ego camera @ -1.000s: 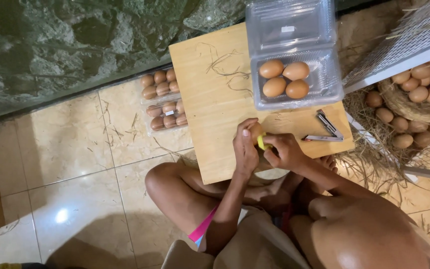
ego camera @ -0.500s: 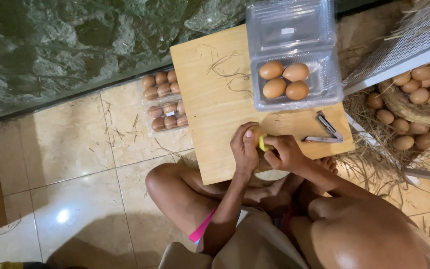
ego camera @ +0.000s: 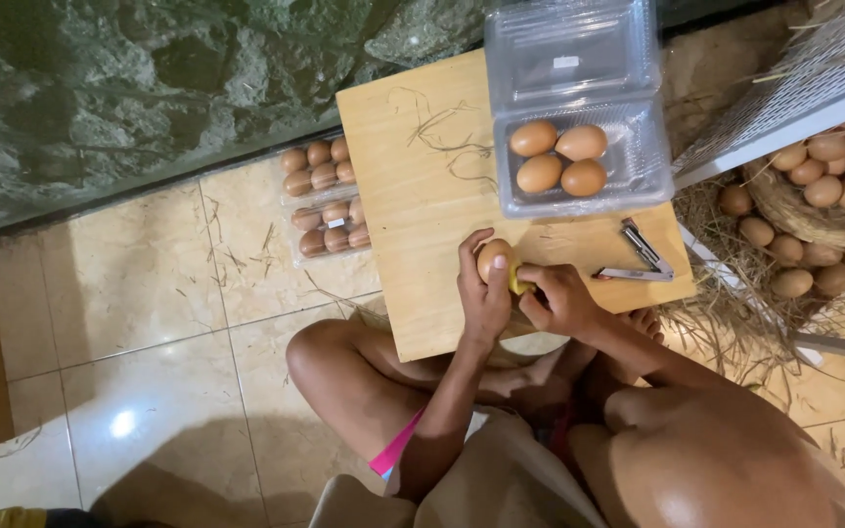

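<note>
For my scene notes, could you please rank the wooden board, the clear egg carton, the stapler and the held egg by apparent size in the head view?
1. wooden board
2. clear egg carton
3. stapler
4. held egg

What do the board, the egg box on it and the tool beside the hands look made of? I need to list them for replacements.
The board looks like pale wood or laminate: matte, with faint grain. The egg box seems thin clear plastic, glossy, its eggs visible through it. The tool looks like shiny metal, silvery with bright glints; its kind is unclear.

Bare board (ego camera: 413, 166) left; egg tray (ego camera: 628, 181), probably stapler (ego camera: 638, 259), crowd right.
</note>
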